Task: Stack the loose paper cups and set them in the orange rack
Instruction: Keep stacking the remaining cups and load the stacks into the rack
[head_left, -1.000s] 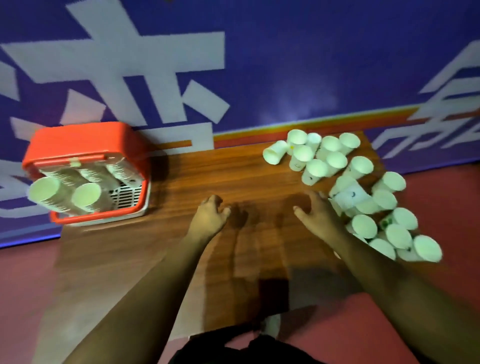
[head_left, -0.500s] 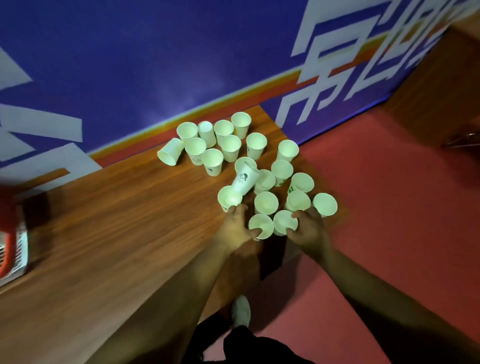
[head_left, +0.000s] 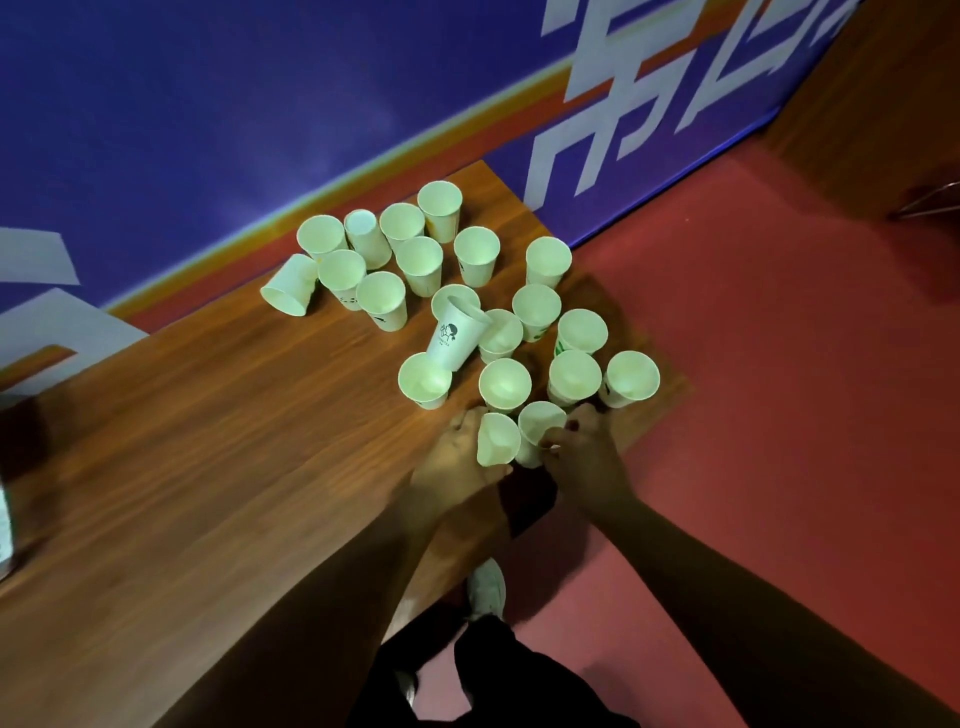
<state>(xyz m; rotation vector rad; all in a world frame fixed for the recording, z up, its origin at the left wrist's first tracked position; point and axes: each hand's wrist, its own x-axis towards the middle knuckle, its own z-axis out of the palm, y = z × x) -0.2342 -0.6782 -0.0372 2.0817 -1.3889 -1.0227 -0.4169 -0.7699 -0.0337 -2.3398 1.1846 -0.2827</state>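
At the near corner of a wooden table (head_left: 208, 441), the left hand (head_left: 457, 465) curls around one paper cup (head_left: 497, 440) and the right hand (head_left: 589, 460) grips its neighbour (head_left: 540, 422), while about twenty loose cups (head_left: 418, 260) stand unstacked and the orange rack is out of sight.

Head cam, looks down, near table (head_left: 218, 441).

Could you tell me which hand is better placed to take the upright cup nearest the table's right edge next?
Probably the right hand: it lies close to the edge cup, while the left hand is farther off. Both are occupied, gripping the left-held cup and right-held cup; nesting those likely comes first.
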